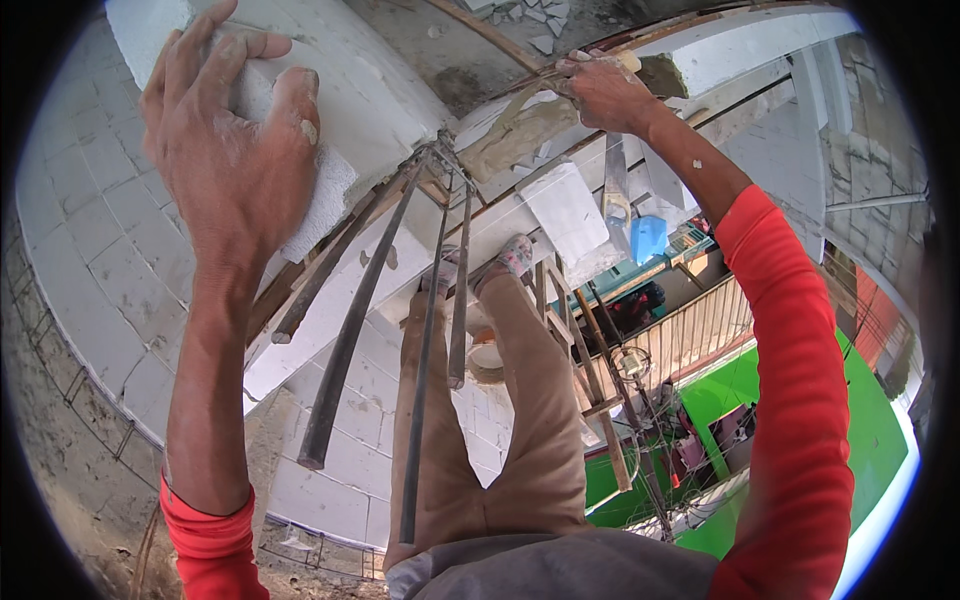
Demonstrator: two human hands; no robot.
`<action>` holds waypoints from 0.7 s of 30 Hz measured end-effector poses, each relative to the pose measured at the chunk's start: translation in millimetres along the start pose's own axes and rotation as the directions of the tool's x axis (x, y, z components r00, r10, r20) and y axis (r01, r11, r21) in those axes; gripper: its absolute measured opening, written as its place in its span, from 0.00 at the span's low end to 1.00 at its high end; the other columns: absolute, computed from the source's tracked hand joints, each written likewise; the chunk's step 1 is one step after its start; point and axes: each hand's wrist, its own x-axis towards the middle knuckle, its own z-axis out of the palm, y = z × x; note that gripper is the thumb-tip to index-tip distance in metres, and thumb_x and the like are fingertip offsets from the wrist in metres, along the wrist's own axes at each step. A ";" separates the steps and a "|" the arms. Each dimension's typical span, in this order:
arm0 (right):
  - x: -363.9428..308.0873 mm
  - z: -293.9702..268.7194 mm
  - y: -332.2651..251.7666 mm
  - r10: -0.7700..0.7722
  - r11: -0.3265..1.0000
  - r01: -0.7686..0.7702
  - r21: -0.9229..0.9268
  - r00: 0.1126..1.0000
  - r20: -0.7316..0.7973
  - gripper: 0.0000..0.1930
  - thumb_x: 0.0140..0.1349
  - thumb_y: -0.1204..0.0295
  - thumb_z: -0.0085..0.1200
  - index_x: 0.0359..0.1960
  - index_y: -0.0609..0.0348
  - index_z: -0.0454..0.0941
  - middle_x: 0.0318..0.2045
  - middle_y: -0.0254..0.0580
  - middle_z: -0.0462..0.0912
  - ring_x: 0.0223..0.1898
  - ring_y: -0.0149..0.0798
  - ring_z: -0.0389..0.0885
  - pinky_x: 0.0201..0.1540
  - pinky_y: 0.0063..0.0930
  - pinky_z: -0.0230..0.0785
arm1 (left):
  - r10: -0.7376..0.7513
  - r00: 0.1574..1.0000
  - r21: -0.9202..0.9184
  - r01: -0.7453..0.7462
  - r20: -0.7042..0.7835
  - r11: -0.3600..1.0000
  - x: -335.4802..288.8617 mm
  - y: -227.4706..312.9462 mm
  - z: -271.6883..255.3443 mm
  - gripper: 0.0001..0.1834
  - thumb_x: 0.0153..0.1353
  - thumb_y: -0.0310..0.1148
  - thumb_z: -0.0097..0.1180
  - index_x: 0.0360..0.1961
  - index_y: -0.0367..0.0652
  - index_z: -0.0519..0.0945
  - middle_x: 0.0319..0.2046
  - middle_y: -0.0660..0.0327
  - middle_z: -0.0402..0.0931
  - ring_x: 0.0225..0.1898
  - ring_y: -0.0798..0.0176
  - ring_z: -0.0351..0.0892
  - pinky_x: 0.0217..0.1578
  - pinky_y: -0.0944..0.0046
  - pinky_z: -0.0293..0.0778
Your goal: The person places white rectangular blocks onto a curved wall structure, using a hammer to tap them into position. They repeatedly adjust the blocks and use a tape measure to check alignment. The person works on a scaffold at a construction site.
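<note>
My left hand (232,145) is splayed on the aerated-concrete block (365,95); right hand (606,92), gripping some wooden handle (629,60), is nearer the mortar (522,140) off the block's right end.

Red sleeves (792,380), grey top (570,572) — brown trousers (540,430), patterned footwear (516,254)

The left hand (235,150) rests, fingers spread, on a large white building block (375,90) at far left. At far right, the right hand (608,92) is closed around a pale handle (629,60), near a patch of mortar (525,137). Dark metal bars (363,320) jut nearward; right of them lie a white slab (563,208) and a handsaw (615,172).
</note>
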 end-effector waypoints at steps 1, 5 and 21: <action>7.3 0.6 -8.4 -0.040 0.999 0.040 -0.003 0.999 -0.010 0.07 0.55 0.78 0.59 0.36 0.58 0.85 0.46 0.50 0.86 0.52 0.53 0.85 0.62 0.44 0.74 | -0.003 1.000 -0.007 0.003 0.003 1.000 -0.9 0.2 -0.2 0.16 0.65 0.45 0.61 0.50 0.55 0.89 0.74 0.62 0.70 0.77 0.44 0.58 0.76 0.34 0.55; 28.9 30.0 -25.3 -0.208 0.972 0.229 0.054 0.944 -0.255 0.06 0.55 0.78 0.59 0.35 0.59 0.84 0.46 0.50 0.86 0.52 0.53 0.85 0.59 0.46 0.76 | 0.034 0.999 0.009 -0.034 0.002 0.999 2.5 -1.9 0.7 0.16 0.65 0.45 0.60 0.51 0.56 0.89 0.74 0.61 0.70 0.78 0.44 0.58 0.76 0.34 0.55; -10.0 -9.0 25.3 -0.066 0.989 0.063 -0.136 0.998 -0.011 0.09 0.57 0.76 0.62 0.40 0.58 0.85 0.46 0.50 0.85 0.55 0.51 0.84 0.61 0.45 0.75 | 0.000 1.000 -0.002 0.000 -0.003 1.000 -1.3 -2.4 2.0 0.17 0.66 0.47 0.59 0.52 0.58 0.88 0.75 0.61 0.69 0.78 0.44 0.57 0.75 0.30 0.56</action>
